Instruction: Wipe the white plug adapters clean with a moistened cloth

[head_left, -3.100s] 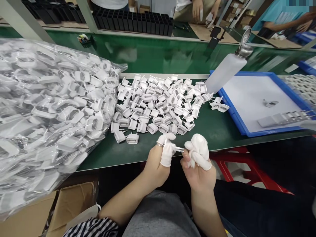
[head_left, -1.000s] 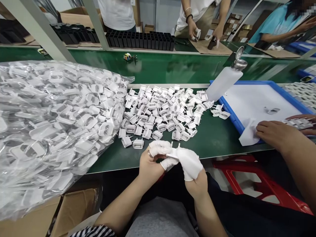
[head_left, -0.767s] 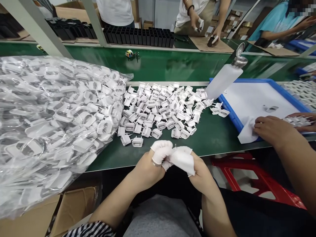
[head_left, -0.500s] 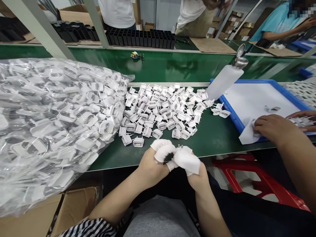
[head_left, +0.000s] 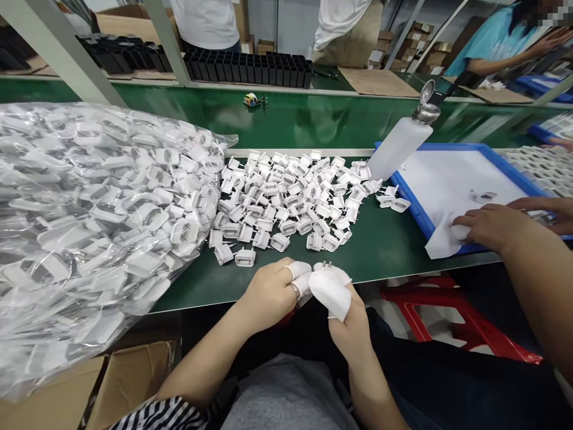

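Head view: plug beyond table edge

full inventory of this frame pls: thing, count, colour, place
plug part: one, white with metal pins, held between both hands at the table's near edge
wipe cloth: one, white, wrapped over the right hand's fingers, against the plug part
loose plug parts: a heap, too many to count, white, mid table
clear bag: one, full of white plug parts, left
table: one, green
dispenser bottle: one, frosted white with metal top, by the tray's left corner
tray: one, blue, white-lined, right
cardboard box: one, brown, bottom left
stool: one, red, under the table
co-worker's hand: one, on a white cloth at the tray's edge
left hand: white finger cots, a ring
right hand: under the cloth
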A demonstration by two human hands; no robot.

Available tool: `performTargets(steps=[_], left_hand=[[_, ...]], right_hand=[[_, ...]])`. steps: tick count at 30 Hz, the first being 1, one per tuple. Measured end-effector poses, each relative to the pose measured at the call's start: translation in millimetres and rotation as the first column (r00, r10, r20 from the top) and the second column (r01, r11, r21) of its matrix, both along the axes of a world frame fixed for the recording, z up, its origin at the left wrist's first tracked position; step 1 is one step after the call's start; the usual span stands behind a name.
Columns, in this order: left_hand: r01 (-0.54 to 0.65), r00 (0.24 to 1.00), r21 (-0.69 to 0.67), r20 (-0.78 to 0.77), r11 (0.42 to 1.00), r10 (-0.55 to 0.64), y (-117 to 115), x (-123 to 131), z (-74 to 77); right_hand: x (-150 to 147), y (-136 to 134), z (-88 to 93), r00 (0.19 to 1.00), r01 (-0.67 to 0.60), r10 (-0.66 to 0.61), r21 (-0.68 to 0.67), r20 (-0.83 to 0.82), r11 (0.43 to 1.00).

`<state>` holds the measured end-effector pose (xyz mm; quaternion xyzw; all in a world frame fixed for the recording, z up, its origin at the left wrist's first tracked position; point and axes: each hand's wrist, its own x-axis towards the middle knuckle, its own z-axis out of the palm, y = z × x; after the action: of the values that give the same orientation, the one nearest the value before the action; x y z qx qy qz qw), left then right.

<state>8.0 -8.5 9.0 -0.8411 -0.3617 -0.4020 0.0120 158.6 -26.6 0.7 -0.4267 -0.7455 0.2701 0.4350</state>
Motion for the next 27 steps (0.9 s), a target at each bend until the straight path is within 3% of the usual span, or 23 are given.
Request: performTargets(steps=[3, 7, 9, 12, 14, 16, 18, 19, 21, 22, 25, 27], left_hand=[[-0.042, 0.970, 0.074, -0.234, 0.996, 0.058, -0.3, -4.4, 13.4], [-0.051, 0.960, 0.118, -0.268, 0.992, 0.082, -3.7, -0.3, 19.6], [-0.062, 0.977, 0.096, -0.199, 0.993, 0.080, -5.6, 3.1, 15.2], [-0.137, 0.974, -0.078, 0.173, 0.987, 0.149, -8.8, 8.6, 4.1], [-0.069, 0.854, -0.336, 0.467, 0.939, 0.230, -11.3, 13.3, -1.9], [0.174, 0.694, -0.555, 0.655, 0.813, 0.299, -13.9, 19.1, -5.4], [0.417, 0.539, -0.611, 0.762, 0.673, 0.358, -16.4, 25.1, -7.2], [0.479, 0.474, -0.600, 0.791, 0.641, 0.386, -17.4, 27.7, -8.0], [0.481, 0.413, -0.571, 0.817, 0.665, 0.402, -18.9, 30.9, -9.4], [0.433, 0.434, -0.557, 0.818, 0.709, 0.378, -19.2, 31.1, -10.0], [0.222, 0.627, -0.416, 0.754, 0.882, 0.197, -17.9, 27.1, -10.3], [0.128, 0.747, -0.263, 0.660, 0.956, 0.082, -16.1, 22.8, -9.3]], right_hand=[[0.7, -3.0, 2.9, 0.983, 0.039, -0.025, -0.071, 0.183, 0.997], [-2.4, -4.2, 7.5, 0.924, 0.164, -0.134, -0.056, 0.357, 0.985], [-3.0, -1.6, 8.6, 0.926, 0.175, -0.153, -0.034, 0.344, 0.984], [-2.8, 1.6, 4.3, 0.986, 0.116, -0.117, 0.014, 0.123, 0.993], [-3.7, 1.1, -3.7, 0.991, 0.123, -0.117, 0.085, -0.065, 0.989], [-5.9, -0.4, -14.2, 0.970, 0.171, -0.136, 0.168, -0.202, 0.971], [-8.4, -1.2, -23.3, 0.954, 0.197, -0.135, 0.220, -0.266, 0.955], [-9.4, -1.0, -26.1, 0.954, 0.194, -0.129, 0.229, -0.270, 0.954], [-10.5, 0.0, -26.5, 0.965, 0.168, -0.115, 0.214, -0.237, 0.962], [-10.8, 0.4, -24.2, 0.971, 0.154, -0.111, 0.198, -0.213, 0.968], [-11.6, 0.6, -12.3, 0.988, 0.109, -0.090, 0.147, -0.127, 0.983], [-12.1, -0.4, -5.2, 0.994, 0.094, -0.085, 0.131, -0.068, 0.987]])
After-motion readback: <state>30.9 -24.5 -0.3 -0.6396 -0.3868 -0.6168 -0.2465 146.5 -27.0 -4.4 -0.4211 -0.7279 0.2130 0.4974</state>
